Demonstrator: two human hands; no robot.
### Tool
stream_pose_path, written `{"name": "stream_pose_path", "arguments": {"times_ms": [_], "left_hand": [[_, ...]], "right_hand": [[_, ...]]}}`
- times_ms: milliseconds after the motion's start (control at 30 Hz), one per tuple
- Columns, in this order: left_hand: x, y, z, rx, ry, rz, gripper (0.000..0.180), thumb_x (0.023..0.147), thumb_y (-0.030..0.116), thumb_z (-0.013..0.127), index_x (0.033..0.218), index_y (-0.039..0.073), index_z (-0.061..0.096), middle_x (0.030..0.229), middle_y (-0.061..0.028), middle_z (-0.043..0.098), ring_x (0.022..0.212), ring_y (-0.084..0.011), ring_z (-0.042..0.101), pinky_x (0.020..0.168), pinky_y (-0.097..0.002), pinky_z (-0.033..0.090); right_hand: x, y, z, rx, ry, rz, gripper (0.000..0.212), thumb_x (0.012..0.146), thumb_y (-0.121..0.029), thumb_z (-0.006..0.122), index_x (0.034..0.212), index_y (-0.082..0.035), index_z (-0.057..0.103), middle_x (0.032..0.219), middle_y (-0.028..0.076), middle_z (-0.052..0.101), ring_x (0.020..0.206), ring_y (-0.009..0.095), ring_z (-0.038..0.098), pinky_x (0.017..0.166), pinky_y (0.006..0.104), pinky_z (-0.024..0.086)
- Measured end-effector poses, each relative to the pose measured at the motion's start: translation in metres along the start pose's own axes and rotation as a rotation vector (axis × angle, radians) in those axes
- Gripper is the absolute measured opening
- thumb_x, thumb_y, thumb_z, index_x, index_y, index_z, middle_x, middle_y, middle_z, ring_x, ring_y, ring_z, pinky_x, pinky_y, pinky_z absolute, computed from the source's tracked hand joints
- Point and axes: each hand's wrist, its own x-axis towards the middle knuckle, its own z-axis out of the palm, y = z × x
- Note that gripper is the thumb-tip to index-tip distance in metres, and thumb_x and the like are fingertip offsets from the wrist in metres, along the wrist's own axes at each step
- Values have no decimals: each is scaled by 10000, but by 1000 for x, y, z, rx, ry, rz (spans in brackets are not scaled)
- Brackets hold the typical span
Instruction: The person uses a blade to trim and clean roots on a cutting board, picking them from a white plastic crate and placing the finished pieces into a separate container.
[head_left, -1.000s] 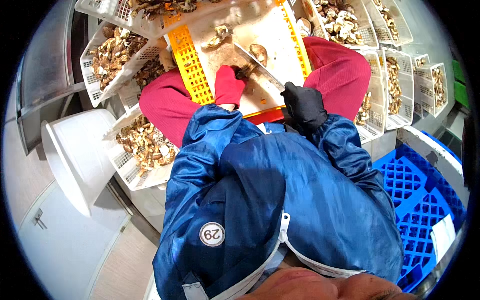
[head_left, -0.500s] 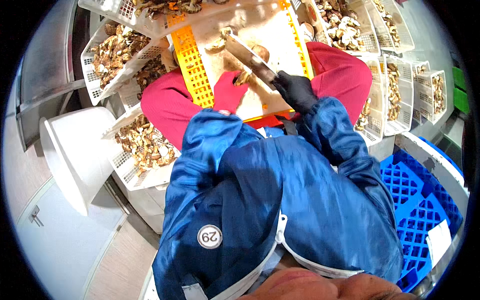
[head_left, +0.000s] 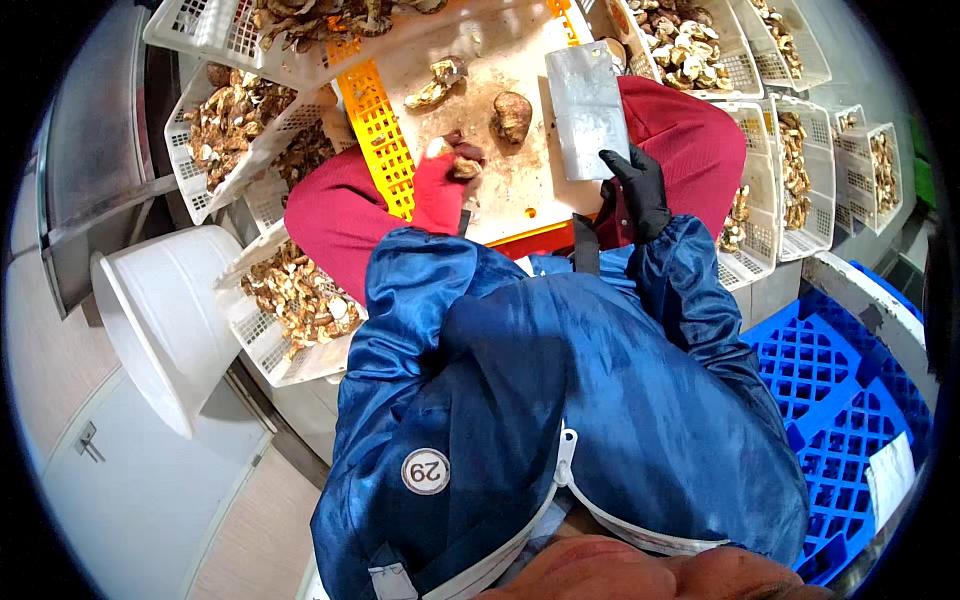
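My left hand (head_left: 436, 192), in a red glove, is closed on a brown mushroom (head_left: 466, 166) over the near left part of the pale cutting board (head_left: 480, 205). In a black glove, my right hand (head_left: 641, 192) grips a cleaver (head_left: 586, 108) at the board's right side. Its wide grey blade lies face-up and points away from me; the glove hides the handle. Between the hands sits a round brown mushroom (head_left: 512, 117). Farther off on the board lies a long mushroom with a pale stem (head_left: 437, 84).
A yellow crate (head_left: 385, 150) frames the board between my knees. White baskets of mushrooms stand at the left (head_left: 215, 140), far left (head_left: 215, 25) and right (head_left: 777, 235). A white bin (head_left: 170, 310) is at the left, blue crates (head_left: 840, 440) at the lower right.
The cleaver has swung from across the middle of the board to its right side, blade now flat. My right hand moved right and nearer; my left hand shifted slightly left.
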Motion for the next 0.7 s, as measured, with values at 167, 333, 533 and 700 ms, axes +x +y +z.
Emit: {"name": "stream_pose_path", "arguments": {"times_ms": [167, 333, 533, 700], "left_hand": [[-76, 106, 54, 1426, 473, 815, 199, 794, 69, 496, 966, 41, 592, 872, -81, 621, 725, -136, 603, 572, -257, 489], [-198, 197, 66, 2483, 1101, 762, 311, 747, 210, 618, 968, -7, 600, 925, -146, 614, 831, -209, 579, 757, -321, 452], [-62, 62, 115, 2016, 134, 648, 511, 681, -29, 571, 1169, 93, 483, 1204, -144, 446, 1095, -308, 447, 922, -369, 356], [76, 17, 59, 2156, -719, 488, 693, 564, -112, 465, 1189, 184, 487, 1242, -141, 418, 1165, -314, 380, 987, -376, 307]], "right_hand": [[-3, 1, 1, -31, 39, -93, 180, 798, -172, 564, 926, -48, 585, 586, 34, 510, 420, 115, 436, 392, 241, 329], [1, 2, 5, -26, 10, -51, 201, 801, -196, 561, 937, -48, 574, 540, 27, 474, 391, 106, 406, 372, 250, 306], [4, 2, 4, -127, 9, -50, 186, 814, -211, 551, 899, -48, 572, 507, 19, 461, 384, 109, 424, 366, 244, 318], [4, 6, 7, -29, -7, -96, 172, 827, -208, 545, 888, -50, 574, 503, 8, 445, 399, 96, 426, 369, 233, 309]]}}
